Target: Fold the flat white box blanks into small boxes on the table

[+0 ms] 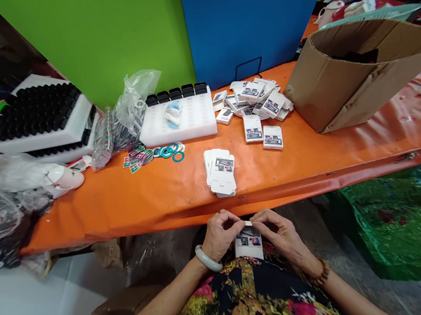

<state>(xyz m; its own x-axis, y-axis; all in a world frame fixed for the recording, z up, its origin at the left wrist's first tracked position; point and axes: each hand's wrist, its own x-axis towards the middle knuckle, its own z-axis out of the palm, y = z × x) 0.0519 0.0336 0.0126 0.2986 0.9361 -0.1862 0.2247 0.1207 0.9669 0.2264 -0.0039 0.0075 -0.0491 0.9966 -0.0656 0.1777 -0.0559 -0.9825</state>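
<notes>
The small white box is in the person's two hands, in front of the patterned garment and just below the near edge of the orange-covered bench. Its printed face is turned up toward the viewer, with the narrow top end pointing at the bench. The left hand bears on the upper left corner: thumb and index finger converge there and pinch the end of the box. The right hand mirrors this at the upper right corner, thumb and index finger likewise pinching. Between the two sets of fingertips a narrow white strip of the top end is exposed; the body of the box extends below the fingers, its lower part uncovered. The remaining fingers of both hands are curled, and their contact with the box cannot be determined. A pale bangle is on the left wrist, a brown beaded bracelet on the right. On the bench, directly beyond the hands and apart from them, lies a stack of flat white cartons; farther back is a heap of small boxes.
</notes>
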